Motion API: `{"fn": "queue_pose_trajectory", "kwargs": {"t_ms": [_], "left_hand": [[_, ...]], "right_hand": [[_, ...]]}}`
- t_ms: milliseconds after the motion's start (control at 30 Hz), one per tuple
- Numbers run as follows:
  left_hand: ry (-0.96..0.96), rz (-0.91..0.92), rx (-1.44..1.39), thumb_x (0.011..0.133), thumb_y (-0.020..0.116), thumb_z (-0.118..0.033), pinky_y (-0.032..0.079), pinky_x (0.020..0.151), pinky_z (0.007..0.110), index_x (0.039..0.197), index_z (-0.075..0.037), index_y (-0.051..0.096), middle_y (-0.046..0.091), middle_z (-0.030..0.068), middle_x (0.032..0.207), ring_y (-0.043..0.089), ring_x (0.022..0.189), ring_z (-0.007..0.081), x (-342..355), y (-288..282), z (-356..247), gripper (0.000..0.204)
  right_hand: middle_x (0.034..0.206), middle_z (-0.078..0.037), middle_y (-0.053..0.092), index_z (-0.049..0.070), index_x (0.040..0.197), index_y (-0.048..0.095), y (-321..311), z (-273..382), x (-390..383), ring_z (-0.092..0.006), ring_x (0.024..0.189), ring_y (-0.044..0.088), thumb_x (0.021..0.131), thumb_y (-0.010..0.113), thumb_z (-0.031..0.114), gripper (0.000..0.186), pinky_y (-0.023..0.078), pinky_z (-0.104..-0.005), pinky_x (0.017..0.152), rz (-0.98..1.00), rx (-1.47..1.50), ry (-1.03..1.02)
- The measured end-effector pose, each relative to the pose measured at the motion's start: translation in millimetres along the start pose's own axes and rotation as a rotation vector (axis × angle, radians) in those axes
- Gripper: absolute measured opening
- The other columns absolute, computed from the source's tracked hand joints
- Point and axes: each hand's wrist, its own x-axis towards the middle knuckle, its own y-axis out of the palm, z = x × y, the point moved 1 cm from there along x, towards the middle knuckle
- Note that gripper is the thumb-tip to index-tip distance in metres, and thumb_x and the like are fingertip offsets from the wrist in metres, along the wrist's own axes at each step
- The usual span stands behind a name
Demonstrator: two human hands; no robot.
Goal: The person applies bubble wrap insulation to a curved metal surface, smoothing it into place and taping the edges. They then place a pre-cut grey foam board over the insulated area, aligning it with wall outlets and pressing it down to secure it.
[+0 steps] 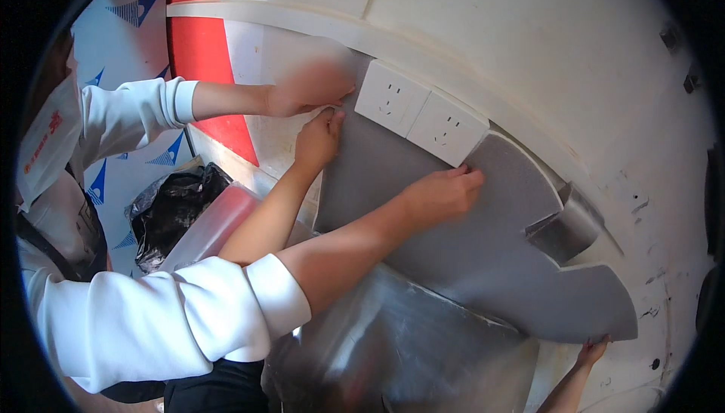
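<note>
A large grey sheet (491,262) with cut-out notches lies flat against a white wall (529,28), just below two white wall sockets (411,111). My left hand (319,137), on a bare forearm, pinches the sheet's upper left corner beside the left socket. My right hand (593,351) comes up from the lower edge, and its fingertips hold the sheet's lower right corner. A co-worker in white sleeves has one hand (442,190) pressed on the sheet under the sockets. Their other hand (306,90) is on the wall just above my left hand.
The co-worker's body (68,247) fills the left side. A red stripe (200,43) runs down the wall. A black plastic bag (170,213) lies low at the left. Shiny silver sheeting (400,345) hangs below the grey sheet. A folded grey flap (566,228) sticks out at the right notch.
</note>
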Motion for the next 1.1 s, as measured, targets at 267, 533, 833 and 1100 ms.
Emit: {"fn": "queue_pose_trajectory", "kwargs": {"t_ms": [267,533,833,1100], "left_hand": [[0.0,-0.037,-0.018,0.089,0.048,-0.025,0.043,0.056,0.028,0.079,-0.005,0.057,0.054,0.0056,0.065,0.054,0.061,0.0198,6.4,11.2,5.7,0.023],[0.036,-0.134,0.036,0.088,0.048,-0.024,0.043,0.056,0.029,0.078,-0.005,0.057,0.054,0.0063,0.066,0.054,0.061,0.0205,42.1,-6.0,27.3,0.023],[0.689,-0.077,0.525,0.084,0.049,-0.021,0.044,0.057,0.029,0.078,-0.006,0.056,0.054,0.0059,0.072,0.055,0.065,0.0201,94.0,-76.1,42.6,0.018],[1.609,-0.013,1.265,0.071,0.051,-0.015,0.044,0.07,0.025,0.076,-0.009,0.055,0.048,0.0038,0.087,0.048,0.092,0.0167,128.1,-107.1,-7.0,0.009]], "right_hand": [[0.103,0.001,0.057,0.014,0.123,0.047,-8.2,16.9,1.1,-0.011,0.073,0.051,0.088,0.05,0.044,0.047,0.04,-0.0237,0.074,-0.001,-0.063,-0.05],[0.084,0.003,0.054,0.014,0.122,0.048,36.4,12.0,-48.8,-0.0079,0.054,0.037,0.087,0.052,0.041,0.044,0.041,-0.0225,0.067,-0.121,-0.021,0.027],[0.091,0.002,0.049,0.011,0.123,0.046,-9.4,10.8,-43.5,-0.0088,0.056,0.034,0.089,0.049,0.041,0.046,0.042,-0.0229,0.066,-0.126,-0.032,-0.063],[0.102,0.0,0.053,0.014,0.127,0.042,-12.0,14.6,-52.7,-0.0073,0.059,0.04,0.089,0.048,0.044,0.049,0.042,-0.0216,0.064,-0.076,-0.067,-0.049]]}}
